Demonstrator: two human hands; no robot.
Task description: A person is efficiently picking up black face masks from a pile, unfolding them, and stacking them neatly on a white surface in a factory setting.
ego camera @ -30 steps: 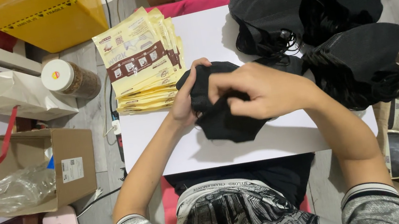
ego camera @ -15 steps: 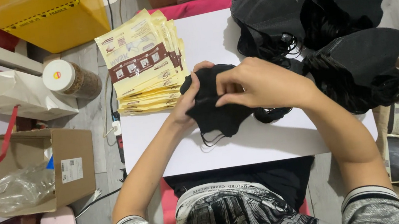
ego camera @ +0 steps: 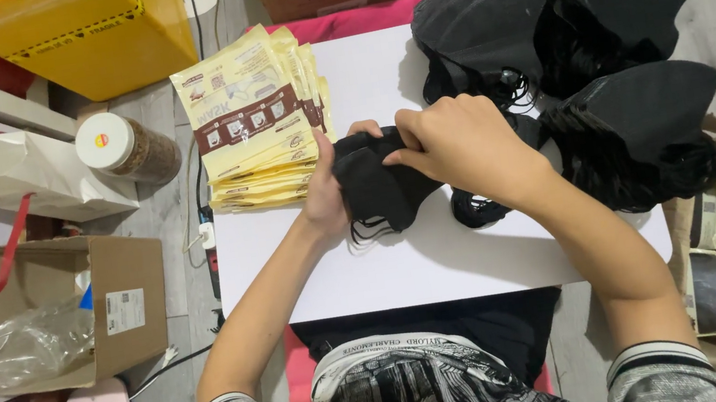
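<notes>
- Box [ego camera: 65, 307] at 8 o'clock holds a clear bag [ego camera: 19, 344]; a jar [ego camera: 126, 148] lies at 10 o'clock, both off the board, out of the hands' way.
- Pouches [ego camera: 258, 122] are stacked at 11 o'clock of the white board [ego camera: 442, 264], just beside the left hand [ego camera: 326, 191], likely for easy reach.
- Left hand is closed on the masks [ego camera: 380, 189], thumb on top, steadying them.
- Masks sit at board centre: a small black folded bundle, ear loops trailing toward 6 o'clock.
- Right hand [ego camera: 462, 144] is clamped on the bundle's 2 o'clock edge, fingers curled over it.
- Mask piles [ego camera: 599, 55] fill 1 to 3 o'clock, near the right hand.
</notes>
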